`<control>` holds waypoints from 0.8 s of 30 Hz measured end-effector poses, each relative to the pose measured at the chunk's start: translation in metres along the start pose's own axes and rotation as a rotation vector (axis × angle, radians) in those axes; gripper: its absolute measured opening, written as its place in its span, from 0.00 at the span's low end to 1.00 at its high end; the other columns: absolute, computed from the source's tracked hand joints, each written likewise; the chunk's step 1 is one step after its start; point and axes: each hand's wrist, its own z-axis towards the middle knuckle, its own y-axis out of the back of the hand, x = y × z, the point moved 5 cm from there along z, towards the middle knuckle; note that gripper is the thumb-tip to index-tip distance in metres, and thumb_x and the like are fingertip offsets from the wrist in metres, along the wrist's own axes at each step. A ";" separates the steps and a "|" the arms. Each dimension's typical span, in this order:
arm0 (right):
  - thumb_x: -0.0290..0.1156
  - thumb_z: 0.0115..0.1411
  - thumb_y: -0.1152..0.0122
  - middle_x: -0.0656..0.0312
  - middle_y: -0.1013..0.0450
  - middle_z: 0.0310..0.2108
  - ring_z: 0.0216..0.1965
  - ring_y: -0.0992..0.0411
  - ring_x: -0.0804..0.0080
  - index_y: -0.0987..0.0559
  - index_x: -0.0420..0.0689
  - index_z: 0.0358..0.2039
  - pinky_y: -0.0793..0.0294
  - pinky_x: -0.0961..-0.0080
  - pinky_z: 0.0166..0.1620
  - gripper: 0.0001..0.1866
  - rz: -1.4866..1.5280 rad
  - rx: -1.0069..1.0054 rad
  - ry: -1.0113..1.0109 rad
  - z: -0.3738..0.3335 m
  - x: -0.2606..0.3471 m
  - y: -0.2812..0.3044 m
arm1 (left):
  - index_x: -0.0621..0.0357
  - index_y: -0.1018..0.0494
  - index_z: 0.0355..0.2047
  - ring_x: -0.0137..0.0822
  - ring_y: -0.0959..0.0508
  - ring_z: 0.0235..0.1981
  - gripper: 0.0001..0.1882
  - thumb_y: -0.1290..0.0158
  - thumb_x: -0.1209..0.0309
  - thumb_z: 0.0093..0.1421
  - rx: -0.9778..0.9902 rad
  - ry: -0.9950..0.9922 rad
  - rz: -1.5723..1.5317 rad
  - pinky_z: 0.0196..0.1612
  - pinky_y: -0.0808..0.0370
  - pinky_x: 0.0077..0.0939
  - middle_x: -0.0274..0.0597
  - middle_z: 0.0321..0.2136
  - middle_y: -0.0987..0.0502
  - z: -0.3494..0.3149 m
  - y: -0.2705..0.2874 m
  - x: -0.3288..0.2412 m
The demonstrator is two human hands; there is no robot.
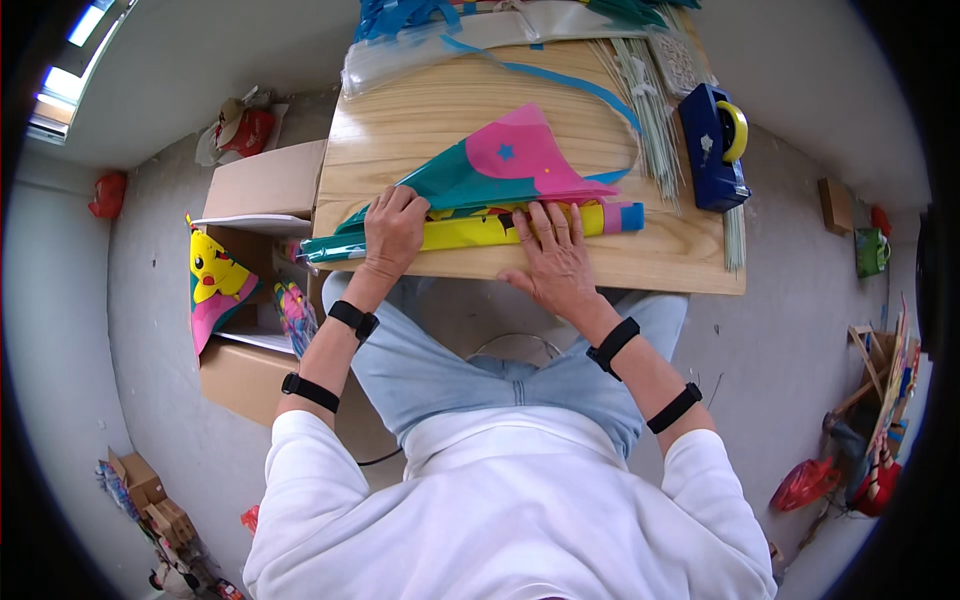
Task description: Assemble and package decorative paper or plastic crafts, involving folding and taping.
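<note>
A half-rolled kite [470,231] of thin yellow, green and pink sheet lies along the near edge of the table. Its loose pink and green part [505,155], with a blue star, spreads out behind the roll. My left hand [393,230], fingers curled and closed, grips the kite near the roll's green left end. Toward the pink and blue right end, my right hand [555,258] rests with fingers stretched flat over the yellow roll. From the kite's right tip a blue ribbon [590,88] curves away across the table.
The wooden table [400,130] bears clear plastic sleeves [400,65], bundled thin sticks [648,110] and a blue tape dispenser [706,150] with yellow tape. At the left, an open cardboard box [265,180] holds more kites, one with a yellow cartoon figure [215,268].
</note>
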 end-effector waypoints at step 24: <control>0.69 0.54 0.47 0.56 0.43 0.66 0.65 0.47 0.54 0.28 0.39 0.61 0.60 0.41 0.74 0.48 -0.244 -0.096 0.076 -0.002 0.005 -0.008 | 0.57 0.26 0.27 0.43 0.22 0.35 0.01 0.44 0.76 0.54 0.109 -0.112 0.025 0.38 0.23 0.37 0.39 0.32 0.25 0.000 0.003 -0.010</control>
